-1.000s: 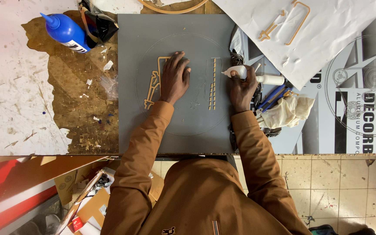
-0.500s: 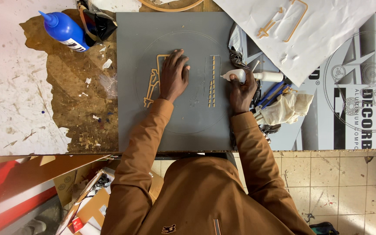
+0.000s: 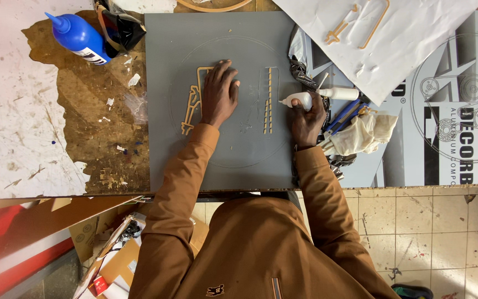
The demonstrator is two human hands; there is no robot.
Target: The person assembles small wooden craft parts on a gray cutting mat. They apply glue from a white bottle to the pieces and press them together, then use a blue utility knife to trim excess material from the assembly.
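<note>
On the grey board (image 3: 222,160), the left hand (image 3: 218,95) is pressing flat, open, on the tan cutout (image 3: 192,108), while at three o'clock the right hand (image 3: 307,117), grip closed around the white glue bottle (image 3: 299,100), is now tipping its nozzle toward the thin strips (image 3: 268,101).

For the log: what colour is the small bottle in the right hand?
White, seen in the head view: small bottle in the right hand.

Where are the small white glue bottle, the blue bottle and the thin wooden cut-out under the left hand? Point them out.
Small white glue bottle (image 3: 300,100), head view: its body, in the right hand.
Blue bottle (image 3: 78,37), head view: its body.
Thin wooden cut-out (image 3: 190,108), head view: its left strip.
</note>
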